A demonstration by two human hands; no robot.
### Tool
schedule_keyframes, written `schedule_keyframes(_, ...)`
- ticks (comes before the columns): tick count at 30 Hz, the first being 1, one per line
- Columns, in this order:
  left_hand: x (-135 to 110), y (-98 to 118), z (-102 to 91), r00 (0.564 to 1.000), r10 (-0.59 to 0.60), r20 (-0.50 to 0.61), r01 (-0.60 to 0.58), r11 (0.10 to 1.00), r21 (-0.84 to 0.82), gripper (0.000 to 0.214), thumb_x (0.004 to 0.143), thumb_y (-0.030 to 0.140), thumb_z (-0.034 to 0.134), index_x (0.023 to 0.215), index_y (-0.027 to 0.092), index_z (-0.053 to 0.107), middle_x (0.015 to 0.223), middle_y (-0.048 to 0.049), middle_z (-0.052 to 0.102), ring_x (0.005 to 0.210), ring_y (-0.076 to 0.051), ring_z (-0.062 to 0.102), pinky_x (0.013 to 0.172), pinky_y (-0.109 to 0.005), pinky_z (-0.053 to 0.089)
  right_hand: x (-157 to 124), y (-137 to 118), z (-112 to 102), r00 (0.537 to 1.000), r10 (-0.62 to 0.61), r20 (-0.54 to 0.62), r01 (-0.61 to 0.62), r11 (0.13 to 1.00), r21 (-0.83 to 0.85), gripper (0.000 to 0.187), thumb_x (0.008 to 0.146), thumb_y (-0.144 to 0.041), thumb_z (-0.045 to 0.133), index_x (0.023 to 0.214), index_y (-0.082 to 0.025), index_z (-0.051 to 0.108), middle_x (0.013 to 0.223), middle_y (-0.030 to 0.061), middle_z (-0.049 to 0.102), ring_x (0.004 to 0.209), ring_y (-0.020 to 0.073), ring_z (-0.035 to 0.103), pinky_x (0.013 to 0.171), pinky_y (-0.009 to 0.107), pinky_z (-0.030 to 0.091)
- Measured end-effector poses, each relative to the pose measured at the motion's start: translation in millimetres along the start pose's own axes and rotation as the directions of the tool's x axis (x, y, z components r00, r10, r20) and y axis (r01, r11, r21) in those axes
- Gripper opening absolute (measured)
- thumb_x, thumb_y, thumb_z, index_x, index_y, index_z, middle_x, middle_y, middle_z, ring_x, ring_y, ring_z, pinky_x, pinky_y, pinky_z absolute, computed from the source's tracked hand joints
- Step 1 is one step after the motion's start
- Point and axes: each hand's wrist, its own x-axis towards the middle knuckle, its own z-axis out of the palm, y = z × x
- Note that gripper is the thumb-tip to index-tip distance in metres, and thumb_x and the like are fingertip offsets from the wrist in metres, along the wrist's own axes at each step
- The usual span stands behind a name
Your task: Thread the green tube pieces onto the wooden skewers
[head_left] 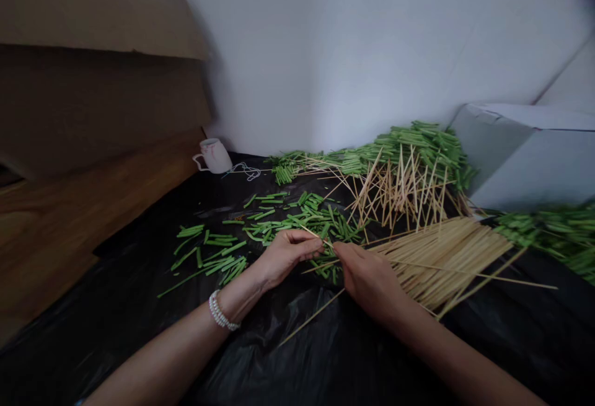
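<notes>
My left hand (294, 253), with a white beaded bracelet at the wrist, is closed in a pinch at a thin bamboo skewer (310, 231). Facing it, my right hand (369, 271) grips the same skewer with thumb and forefinger. The fingertips of both hands nearly meet. Whether a green piece is pinched there too, I cannot tell. Under and beyond the hands lie loose cut green stems (307, 211). A pile of bare bamboo skewers (458, 254) lies close to the right of my right hand.
Skewers threaded with green stems (413, 145) are heaped against the wall. A white mug (216, 157) stands at the back left beside thin string (248, 172). Black plastic sheeting (279, 369) covers the surface. Cardboard (97, 96) rises at left, a white box (525, 152) at right.
</notes>
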Motion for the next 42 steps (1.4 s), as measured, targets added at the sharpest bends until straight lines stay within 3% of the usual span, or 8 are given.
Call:
schedule_keyframes(9, 4.4, -6.1, -4.6, 0.995, 0.087, 0.058, -0.097, 0.978, 0.187, 0.023, 0.069, 0.035, 0.079, 0.079, 0.015, 0.077, 0.074, -0.0037, 0.07, 0.065, -0.012, 0.056, 0.065, -0.025, 0.043, 0.5, 1.4, -0.4, 0.994, -0.095, -0.056, 0.089, 0.99, -0.108, 0.029, 0.082, -0.004, 0.039, 0.099, -0.016, 0.06, 0.074, 0.0001, 0.061, 0.06, 0.0137, 0.054, 0.055, 0.028, 0.03)
schedule_keyframes(13, 11.9, 5.8, -21.9, 0.964, 0.256, -0.072, -0.211, 0.901, 0.38, 0.027, 0.077, 0.041, 0.07, 0.084, 0.015, 0.075, 0.078, -0.0046, 0.071, 0.07, -0.014, 0.059, 0.069, -0.026, 0.044, -0.1, 13.1, -0.7, 0.996, -0.036, -0.08, 0.021, 0.984, -0.178, 0.032, 0.084, -0.005, 0.038, 0.106, -0.014, 0.059, 0.083, 0.0033, 0.066, 0.061, 0.0131, 0.055, 0.055, 0.027, 0.03)
schedule_keyframes(15, 15.3, 9.8, -30.7, 0.93, 0.354, -0.103, -0.241, 0.794, 0.558, 0.024, 0.076, 0.038, 0.07, 0.081, 0.015, 0.075, 0.079, -0.0052, 0.072, 0.073, -0.016, 0.06, 0.071, -0.027, 0.044, -0.3, 17.7, -1.2, 0.996, -0.015, -0.093, -0.006, 0.975, -0.224, 0.035, 0.083, -0.004, 0.038, 0.11, -0.013, 0.058, 0.086, 0.0048, 0.067, 0.062, 0.0128, 0.055, 0.055, 0.027, 0.03)
schedule_keyframes(21, 18.8, 8.8, -43.6, 0.894, 0.44, 0.083, -0.239, 0.311, 0.92, 0.015, 0.081, 0.029, 0.064, 0.078, 0.019, 0.074, 0.078, -0.0043, 0.069, 0.073, -0.018, 0.06, 0.07, -0.028, 0.041, -1.5, 18.0, -1.1, 0.995, -0.04, -0.09, 0.012, 0.957, -0.289, 0.038, 0.081, -0.004, 0.039, 0.112, -0.013, 0.059, 0.081, 0.0031, 0.066, 0.057, 0.0124, 0.054, 0.053, 0.027, 0.029)
schedule_keyframes(25, 17.7, 16.5, -50.6, 0.876, 0.482, 0.028, -0.144, 0.206, 0.968, 0.021, 0.086, 0.033, 0.056, 0.078, 0.019, 0.07, 0.081, -0.0045, 0.068, 0.078, -0.019, 0.06, 0.073, -0.029, 0.04, -1.9, 16.7, -0.4, 0.995, -0.044, -0.088, 0.017, 0.959, -0.284, 0.038, 0.08, -0.004, 0.04, 0.11, -0.014, 0.06, 0.081, 0.0025, 0.066, 0.057, 0.0122, 0.055, 0.053, 0.027, 0.03)
schedule_keyframes(30, 14.5, 19.7, -55.4, 0.951, 0.311, 0.002, -0.027, 0.075, 0.997, 0.029, 0.075, 0.05, 0.067, 0.07, 0.022, 0.069, 0.077, -0.0042, 0.063, 0.081, -0.023, 0.057, 0.067, -0.03, 0.037, -2.0, 17.5, 1.7, 0.996, -0.034, -0.078, 0.012, 0.964, -0.265, 0.037, 0.081, -0.004, 0.041, 0.11, -0.015, 0.061, 0.082, 0.0028, 0.067, 0.058, 0.012, 0.055, 0.054, 0.027, 0.031)
schedule_keyframes(38, 15.2, 18.2, -51.7, 0.941, 0.332, 0.066, -0.119, 0.143, 0.983, 0.013, 0.075, 0.035, 0.069, 0.075, 0.023, 0.073, 0.082, -0.0038, 0.067, 0.084, -0.021, 0.058, 0.076, -0.032, 0.041, -3.0, 17.4, 4.0, 0.997, -0.039, -0.069, 0.021, 0.971, -0.24, 0.035, 0.083, -0.007, 0.042, 0.111, -0.014, 0.061, 0.08, 0.0023, 0.066, 0.058, 0.0121, 0.056, 0.054, 0.027, 0.032)
schedule_keyframes(42, 18.2, 18.9, -47.8, 0.909, 0.415, -0.028, -0.199, 0.492, 0.848, 0.017, 0.074, 0.036, 0.07, 0.078, 0.019, 0.072, 0.078, -0.0031, 0.07, 0.074, -0.018, 0.06, 0.072, -0.03, 0.044, -4.3, 15.3, 5.3, 0.996, -0.045, -0.083, 0.025, 0.976, -0.218, 0.035, 0.084, -0.008, 0.041, 0.113, -0.015, 0.061, 0.081, 0.0025, 0.066, 0.06, 0.0118, 0.056, 0.054, 0.027, 0.033)
